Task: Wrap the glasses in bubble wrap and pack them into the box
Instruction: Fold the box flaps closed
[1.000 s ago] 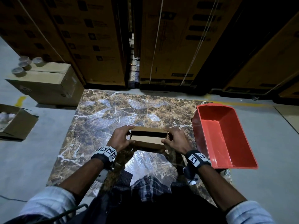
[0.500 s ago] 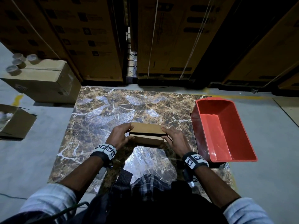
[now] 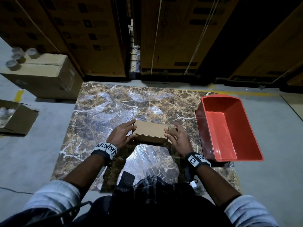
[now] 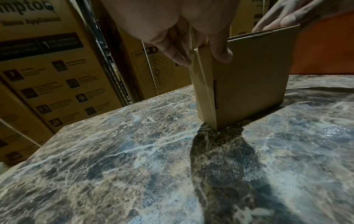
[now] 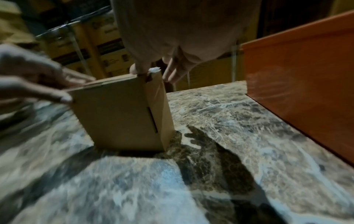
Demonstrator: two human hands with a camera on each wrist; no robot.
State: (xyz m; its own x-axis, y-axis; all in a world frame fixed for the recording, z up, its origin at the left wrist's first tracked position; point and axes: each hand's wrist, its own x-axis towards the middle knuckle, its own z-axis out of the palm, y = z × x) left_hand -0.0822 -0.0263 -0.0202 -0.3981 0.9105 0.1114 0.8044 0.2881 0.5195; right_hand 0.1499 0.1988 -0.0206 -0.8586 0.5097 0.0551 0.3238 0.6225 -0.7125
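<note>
Head view: closed cardboard box between left hand and right hand, fingers clamped on its ends, contents hidden.

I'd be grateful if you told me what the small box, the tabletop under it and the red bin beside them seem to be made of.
Small box: plain brown cardboard, matte, with folded edges and a cut slot at the corner. Tabletop: looks like polished brown marble with white veins and glossy reflections; it may be a printed laminate. Red bin: probably moulded plastic, smooth, with a slight sheen and a rolled rim.
</note>
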